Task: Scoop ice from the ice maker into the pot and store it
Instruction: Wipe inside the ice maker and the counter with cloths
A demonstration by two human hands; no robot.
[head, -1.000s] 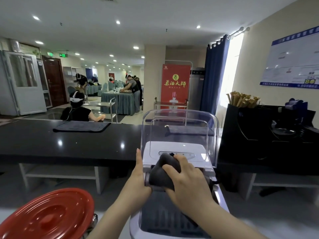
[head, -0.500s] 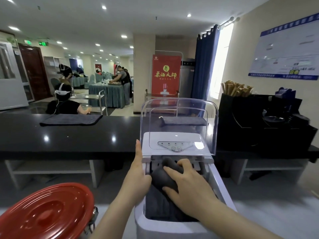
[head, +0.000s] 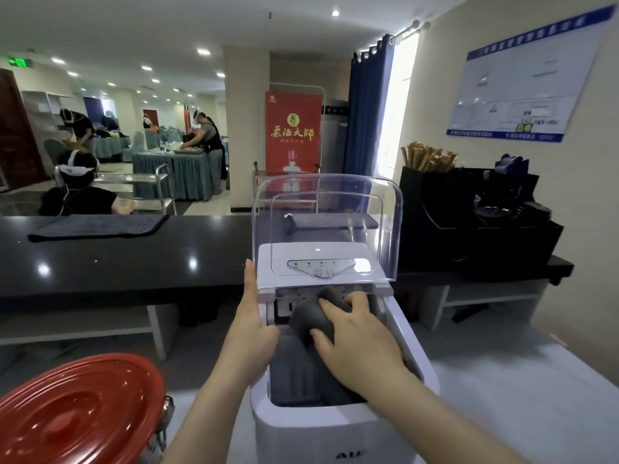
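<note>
1. Counter (head: 100, 266), black, running across well beyond your hands, with a dark cloth (head: 97, 226) lying on it far to your left.

2. Ice maker (head: 335, 426), white, standing directly under both hands. Its clear lid (head: 326, 209) is standing raised just beyond your fingertips, so the bin is lying open.

3. Pot (head: 160, 426), sitting near your left forearm at the lower left, only a strip of its metal side showing. Its red lid (head: 77, 410) is sitting on it, so the pot is not ready to take ice.

4. Dark object (head: 311, 319), rounded, sitting in the bin mouth under your right palm. You cannot tell from here whether it is a scoop or a cloth. No ice is showing; dark material is filling the visible part of the bin.

5. Right hand (head: 358, 339), reaching into the bin, fingers curled over the dark object and gripping it.

6. Left hand (head: 254, 326), lying flat and open against the ice maker's left side, bracing it and holding nothing.

Step in hand, as judged: you are getting at the bin, no ice scooped so far. The next move is calling for lifting the dark object clear of the bin, then taking the red lid off before any ice goes across to your left.
</note>
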